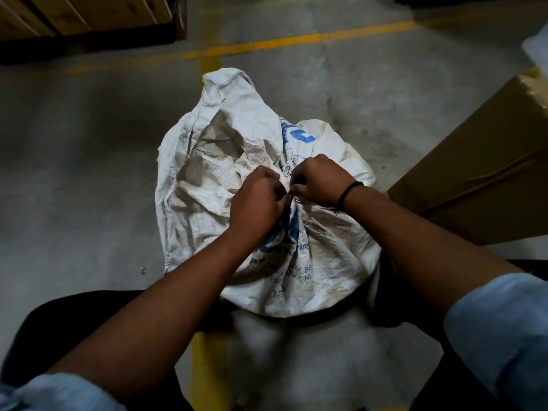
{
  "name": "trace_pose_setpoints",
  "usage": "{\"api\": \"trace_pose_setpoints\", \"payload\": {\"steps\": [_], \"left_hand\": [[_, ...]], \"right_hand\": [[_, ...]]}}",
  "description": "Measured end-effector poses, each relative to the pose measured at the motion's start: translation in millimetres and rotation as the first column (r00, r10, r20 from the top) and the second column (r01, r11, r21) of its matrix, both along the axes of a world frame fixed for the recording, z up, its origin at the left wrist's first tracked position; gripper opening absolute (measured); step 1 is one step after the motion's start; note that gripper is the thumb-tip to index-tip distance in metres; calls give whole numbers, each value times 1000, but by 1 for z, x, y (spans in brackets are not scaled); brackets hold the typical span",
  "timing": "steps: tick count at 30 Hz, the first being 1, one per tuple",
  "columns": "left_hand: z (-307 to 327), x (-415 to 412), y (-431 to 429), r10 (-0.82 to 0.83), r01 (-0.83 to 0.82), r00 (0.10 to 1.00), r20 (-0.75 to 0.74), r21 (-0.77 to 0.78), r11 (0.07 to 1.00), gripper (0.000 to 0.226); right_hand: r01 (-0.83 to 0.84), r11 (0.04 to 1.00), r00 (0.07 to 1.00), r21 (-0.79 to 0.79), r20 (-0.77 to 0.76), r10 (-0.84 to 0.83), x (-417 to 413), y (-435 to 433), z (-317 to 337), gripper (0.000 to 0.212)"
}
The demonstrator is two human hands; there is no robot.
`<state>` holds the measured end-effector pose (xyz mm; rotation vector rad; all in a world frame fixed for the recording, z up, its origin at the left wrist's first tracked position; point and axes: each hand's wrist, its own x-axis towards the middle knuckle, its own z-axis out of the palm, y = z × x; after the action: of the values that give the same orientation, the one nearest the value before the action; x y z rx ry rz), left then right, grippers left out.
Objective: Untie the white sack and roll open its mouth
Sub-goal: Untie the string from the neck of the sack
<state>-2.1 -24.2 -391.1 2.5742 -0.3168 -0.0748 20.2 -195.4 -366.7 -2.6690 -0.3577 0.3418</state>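
A white woven sack point(323, 262) with blue print stands on the concrete floor between my legs. Its neck is bunched together, and the loose top flap point(213, 149) flops away from me onto the floor. A thin dark tie point(292, 194) wraps the bunched neck. My left hand point(255, 203) and my right hand point(318, 180) meet at the neck, with the fingers of both pinched on the tie. The knot itself is mostly hidden by my fingers. A dark band circles my right wrist.
A brown cardboard box point(480, 161) lies close on the right of the sack. Wooden pallets or crates point(89, 16) stand at the far left. Yellow floor lines point(296, 40) cross behind the sack. My dark-trousered knees flank the sack.
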Motion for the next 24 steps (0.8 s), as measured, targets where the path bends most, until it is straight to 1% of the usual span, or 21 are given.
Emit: {"api": "trace_pose_setpoints", "payload": {"steps": [4, 6, 9, 11, 13, 15, 19, 21, 24], "left_hand": [[-2, -4, -1, -80, 75, 995, 54, 100, 992, 17], [-2, -4, 2, -132, 123, 989, 64, 123, 985, 18], [-2, 2, 16, -222, 222, 975, -10, 58, 973, 14], [-3, 5, 25, -247, 248, 968, -46, 0, 969, 11], [-4, 4, 26, -209, 206, 977, -45, -61, 977, 9], [-4, 3, 20, -149, 144, 988, -42, -100, 984, 13], [-5, 5, 7, -47, 43, 997, -66, -66, 997, 17], [-7, 6, 5, -38, 35, 998, -57, -64, 997, 16], [-7, 8, 8, -77, 73, 995, -58, -79, 994, 14]], "right_hand": [[-3, 1000, 1000, -11, 5, 3, 0, 0, 0, 10], [-10, 1000, 1000, -8, 3, 10, 1, 0, 1, 10], [-17, 1000, 1000, -4, -1, 17, 2, 0, 2, 9], [-25, 1000, 1000, 2, 0, 25, 3, 0, 3, 9], [-36, 999, 999, 3, 6, 36, 3, 1, 4, 9], [-45, 999, 999, -3, 19, 45, 4, 0, 4, 10], [-42, 999, 998, -2, 49, 43, 3, -1, 4, 11], [-39, 999, 998, 2, 49, 39, 2, -1, 4, 11], [-40, 999, 998, 3, 45, 40, 2, -2, 4, 11]]}}
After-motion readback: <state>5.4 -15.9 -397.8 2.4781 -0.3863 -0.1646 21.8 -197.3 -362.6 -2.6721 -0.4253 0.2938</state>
